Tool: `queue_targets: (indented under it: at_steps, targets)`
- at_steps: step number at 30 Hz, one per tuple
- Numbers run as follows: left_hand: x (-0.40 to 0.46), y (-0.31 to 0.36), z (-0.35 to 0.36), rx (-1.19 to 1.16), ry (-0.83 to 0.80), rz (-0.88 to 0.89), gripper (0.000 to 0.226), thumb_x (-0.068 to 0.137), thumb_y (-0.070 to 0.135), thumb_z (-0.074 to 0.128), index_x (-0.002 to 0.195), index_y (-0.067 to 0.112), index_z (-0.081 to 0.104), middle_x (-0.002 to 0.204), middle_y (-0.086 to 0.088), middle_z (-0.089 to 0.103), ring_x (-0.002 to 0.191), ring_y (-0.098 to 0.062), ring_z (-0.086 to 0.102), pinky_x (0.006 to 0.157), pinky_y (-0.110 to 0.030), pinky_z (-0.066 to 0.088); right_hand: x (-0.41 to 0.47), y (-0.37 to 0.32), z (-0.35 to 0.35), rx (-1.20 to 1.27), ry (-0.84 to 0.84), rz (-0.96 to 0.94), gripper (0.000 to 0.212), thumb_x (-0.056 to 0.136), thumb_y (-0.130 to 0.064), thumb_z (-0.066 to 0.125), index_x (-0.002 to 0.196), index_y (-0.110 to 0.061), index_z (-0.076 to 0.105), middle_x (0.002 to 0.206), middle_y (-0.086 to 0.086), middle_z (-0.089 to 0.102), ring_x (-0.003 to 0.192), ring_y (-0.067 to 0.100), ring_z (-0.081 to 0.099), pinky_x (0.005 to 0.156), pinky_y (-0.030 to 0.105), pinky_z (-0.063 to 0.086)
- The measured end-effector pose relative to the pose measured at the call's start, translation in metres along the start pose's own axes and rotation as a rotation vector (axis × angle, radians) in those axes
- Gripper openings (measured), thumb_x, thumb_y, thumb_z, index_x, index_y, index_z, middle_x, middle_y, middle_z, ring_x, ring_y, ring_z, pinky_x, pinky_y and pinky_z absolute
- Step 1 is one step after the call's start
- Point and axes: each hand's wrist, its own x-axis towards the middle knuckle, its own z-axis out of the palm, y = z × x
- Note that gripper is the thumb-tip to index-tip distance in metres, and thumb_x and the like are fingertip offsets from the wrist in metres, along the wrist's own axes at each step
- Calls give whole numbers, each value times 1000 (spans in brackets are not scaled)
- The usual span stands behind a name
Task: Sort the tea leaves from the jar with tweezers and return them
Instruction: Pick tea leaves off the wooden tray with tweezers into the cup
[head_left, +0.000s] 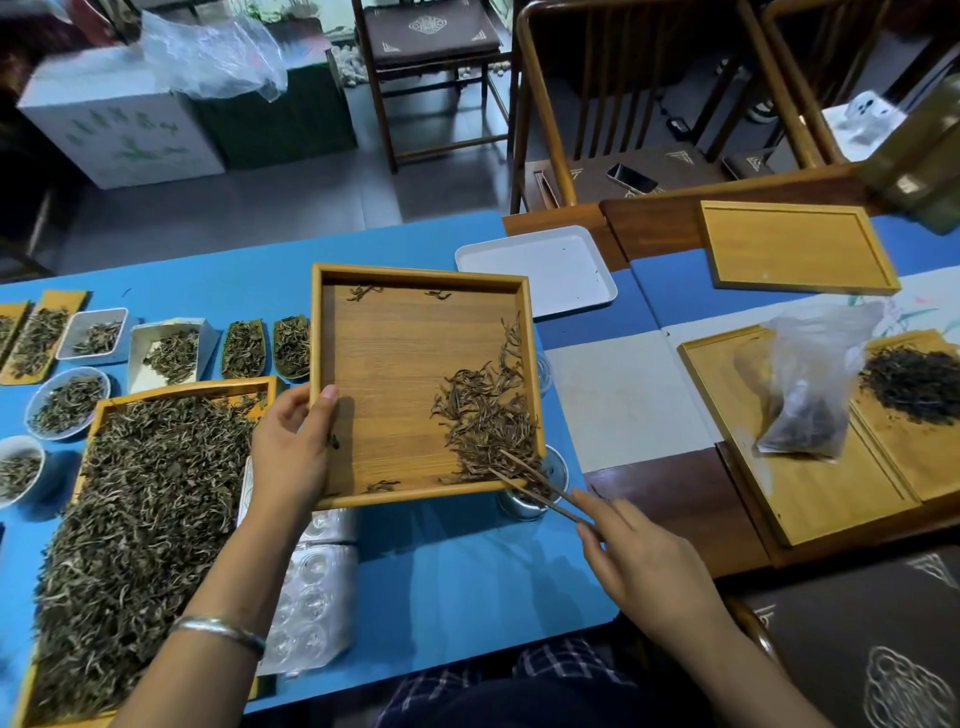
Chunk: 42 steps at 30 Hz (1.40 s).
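Most leaves (483, 410) are heaped at the tray's (415, 275) right corner over the jar (524, 501); light and brittle, they are best nudged gently by tweezers (540, 486) pinched in the right hand (644, 561), the tray gripped by the left hand (291, 452).

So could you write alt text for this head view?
A left hand tilts a wooden tray while the right hand uses tweezers to sweep tea leaves toward a jar on a blue table.

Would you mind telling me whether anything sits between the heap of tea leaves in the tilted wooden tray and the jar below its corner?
Nothing visible blocks them. The tea leaves are heaped at the lower right corner of the wooden tray, and the jar sits directly beneath that corner. Only the tweezers in the right hand reach into the heap.
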Motion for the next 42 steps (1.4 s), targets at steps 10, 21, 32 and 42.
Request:
queue_targets:
  at_steps: [10,21,32,42]
  targets:
    - [0,-3,0,-7,6,8,10,96,29,59,91,25,66,86,7,70,77,-11,65,74,-36,52,-19,12,-4,127,-68,125,35,87,-16,67,121,-14,64,82,0,64,61,20,63,44,32,47]
    - [-1,0,1,-4,1,5,17,96,30,58,103,16,65,91,2,70,81,-15,66,75,-36,53,-21,17,-6,136,13,135,37,81,-15,70,118,-16,65,79,-6,62,62,14,61,44,25,45]
    - [-1,0,2,-13,13,18,13,96,27,60,100,15,66,83,5,69,71,-9,63,66,-30,51,12,1,4,101,-12,38,35,89,-24,65,124,-22,63,82,-3,65,62,19,64,44,34,49]
    - [-1,-2,0,-6,4,15,9,95,29,61,95,21,66,85,5,71,73,-10,64,67,-32,52,-5,31,-8,7,-26,-18,45,77,-13,77,121,-14,66,72,4,60,48,25,58,33,35,43]
